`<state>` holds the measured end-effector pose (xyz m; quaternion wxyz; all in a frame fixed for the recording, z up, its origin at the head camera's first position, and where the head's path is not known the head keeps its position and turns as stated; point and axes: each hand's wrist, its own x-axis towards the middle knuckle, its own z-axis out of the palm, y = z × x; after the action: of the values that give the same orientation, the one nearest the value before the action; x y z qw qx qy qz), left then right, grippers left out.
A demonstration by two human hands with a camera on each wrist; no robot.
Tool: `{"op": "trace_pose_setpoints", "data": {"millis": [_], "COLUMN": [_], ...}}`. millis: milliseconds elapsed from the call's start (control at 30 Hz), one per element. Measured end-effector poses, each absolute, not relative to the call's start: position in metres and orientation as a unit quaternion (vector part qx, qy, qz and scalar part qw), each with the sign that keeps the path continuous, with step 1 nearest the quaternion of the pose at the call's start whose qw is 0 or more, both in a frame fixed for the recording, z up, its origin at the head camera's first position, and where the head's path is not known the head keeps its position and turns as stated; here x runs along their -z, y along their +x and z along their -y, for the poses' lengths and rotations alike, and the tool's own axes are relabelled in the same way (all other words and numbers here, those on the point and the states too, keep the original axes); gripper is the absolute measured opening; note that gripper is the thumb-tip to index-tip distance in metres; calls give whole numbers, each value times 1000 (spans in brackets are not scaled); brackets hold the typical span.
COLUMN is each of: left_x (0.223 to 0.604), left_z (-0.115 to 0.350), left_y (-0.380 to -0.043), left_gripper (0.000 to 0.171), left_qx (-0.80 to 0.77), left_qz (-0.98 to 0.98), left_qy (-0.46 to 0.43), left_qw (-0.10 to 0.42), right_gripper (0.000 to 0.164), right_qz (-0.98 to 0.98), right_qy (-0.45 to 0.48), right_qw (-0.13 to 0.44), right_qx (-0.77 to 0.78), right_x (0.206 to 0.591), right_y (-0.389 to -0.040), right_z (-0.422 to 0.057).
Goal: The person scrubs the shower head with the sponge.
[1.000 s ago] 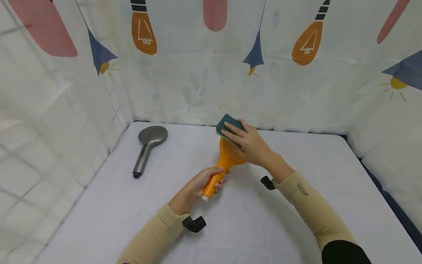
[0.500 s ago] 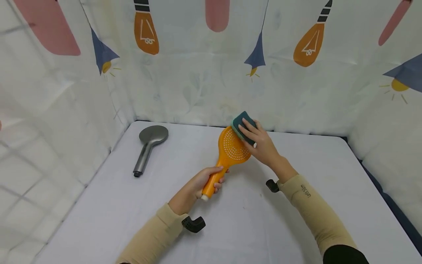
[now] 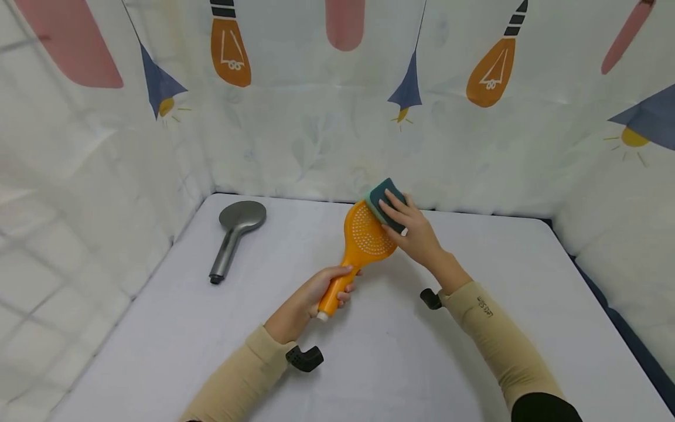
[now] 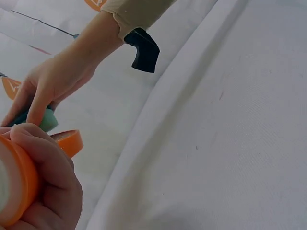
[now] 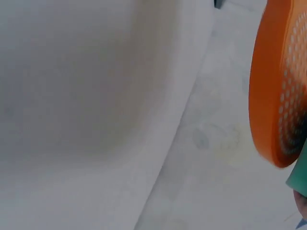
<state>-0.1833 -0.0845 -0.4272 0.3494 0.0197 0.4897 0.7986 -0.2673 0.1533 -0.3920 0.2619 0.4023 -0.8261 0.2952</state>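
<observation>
An orange shower head point(image 3: 367, 233) with a dotted round face is held up over the table, its handle gripped by my left hand point(image 3: 311, 296). My right hand point(image 3: 418, 234) holds a green sponge point(image 3: 384, 202) against the upper right rim of that face. From the left wrist, my left fingers point(image 4: 53, 167) wrap the handle's end, and the sponge's pale green side point(image 4: 49, 120) shows under the right hand. Close up in the right wrist view, the shower head's rim point(image 5: 266, 96) stands beside the sponge point(image 5: 300, 172); most of the right hand is out of that view.
A grey shower head point(image 3: 237, 234) lies on the white table point(image 3: 174, 328) at the back left. Patterned curtains point(image 3: 295, 129) enclose the table at the back and sides.
The sponge and right hand have moved right, from across the top of the orange shower head to its upper right rim, uncovering more of its face. The left hand keeps its grip.
</observation>
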Motion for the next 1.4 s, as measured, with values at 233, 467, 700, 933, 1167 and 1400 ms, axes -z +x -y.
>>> {"op": "trace_pose_setpoints", "data": {"millis": [233, 467, 700, 933, 1167, 1400], "left_x": [430, 427, 430, 429, 428, 428], "left_z": [93, 97, 97, 92, 90, 94], "left_y": [-185, -186, -186, -185, -186, -187], "left_gripper": [36, 31, 34, 31, 33, 34], "left_qx": [-829, -837, -852, -849, -851, -858], "left_qz": [-437, -428, -401, -397, -391, -385], "left_qy": [8, 7, 16, 20, 21, 27], "left_qw": [349, 342, 336, 349, 351, 340], "right_gripper": [61, 61, 57, 63, 63, 63], "right_qz": [800, 814, 788, 810, 798, 805], "right_qy": [507, 453, 509, 425, 478, 462], "right_qw": [243, 285, 263, 296, 270, 275], "right_qx": [-208, -226, -224, -275, -249, -253], "right_x": [403, 407, 412, 413, 413, 409], "right_y": [-248, -265, -258, -266, -248, -254], "right_z": [-132, -152, -153, -162, -143, -157]}}
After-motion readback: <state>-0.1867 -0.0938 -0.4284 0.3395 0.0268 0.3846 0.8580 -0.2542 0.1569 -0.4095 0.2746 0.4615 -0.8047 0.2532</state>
